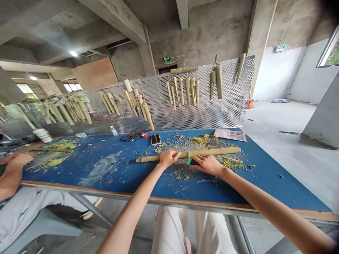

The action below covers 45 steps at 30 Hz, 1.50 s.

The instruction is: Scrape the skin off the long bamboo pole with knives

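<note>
Two grips show: your left hand (168,159) closes on the bamboo pole (197,153) between the table's (224,190) front and back edges, your right hand (209,165) on a green-ended tool (189,161). Pin the pole firmly; keep tool pressure light and even.

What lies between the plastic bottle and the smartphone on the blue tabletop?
In the head view, a cluster of dark items and a red roll, seemingly tape, lie between the plastic bottle and smartphone.
</note>
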Tool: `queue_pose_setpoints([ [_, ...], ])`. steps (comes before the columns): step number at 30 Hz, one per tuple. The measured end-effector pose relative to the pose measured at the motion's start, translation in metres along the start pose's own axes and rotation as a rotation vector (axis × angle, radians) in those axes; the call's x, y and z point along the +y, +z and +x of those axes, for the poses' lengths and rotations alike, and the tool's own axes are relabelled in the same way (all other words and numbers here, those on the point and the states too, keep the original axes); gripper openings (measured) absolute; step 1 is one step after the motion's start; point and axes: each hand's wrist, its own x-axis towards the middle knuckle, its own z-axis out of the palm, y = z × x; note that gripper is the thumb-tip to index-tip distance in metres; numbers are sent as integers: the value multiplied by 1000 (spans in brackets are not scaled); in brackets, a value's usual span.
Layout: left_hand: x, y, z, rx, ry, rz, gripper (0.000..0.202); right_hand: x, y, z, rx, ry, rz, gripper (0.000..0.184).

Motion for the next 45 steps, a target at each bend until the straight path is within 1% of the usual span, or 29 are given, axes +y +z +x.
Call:
queue_pose_setpoints([
  [3,-2,2,1,5,-6,4,71,3,0,0,8,53,37,43],
  [9,-3,4,1,-1,-14,11,69,1,-3,0,-7,139,47,43],
  [11,-4,3,1,-19,1,14,68,2,-4,-1,4,146,52,41],
  [15,-7,2,-1,-45,41,-21,65,7,-2,-5,72,116,56,37],
  [18,-8,3,-3,-56,50,-38,64,14,0,-7,108,104,68,39],
  [25,-6,4,-4,-80,57,-15,62,25,-6,-8,159,152,150,41],
  [29,-5,3,-3,-79,35,1,61,25,-7,-7,112,179,166,40],
  [33,-5,2,-2,-64,21,-3,62,19,-3,-4,51,274,187,34],
  [39,-8,3,-2,-27,13,-11,65,10,8,0,-27,407,198,33],
  [45,-8,3,-5,-12,6,-3,65,10,8,7,-6,396,214,33],
])
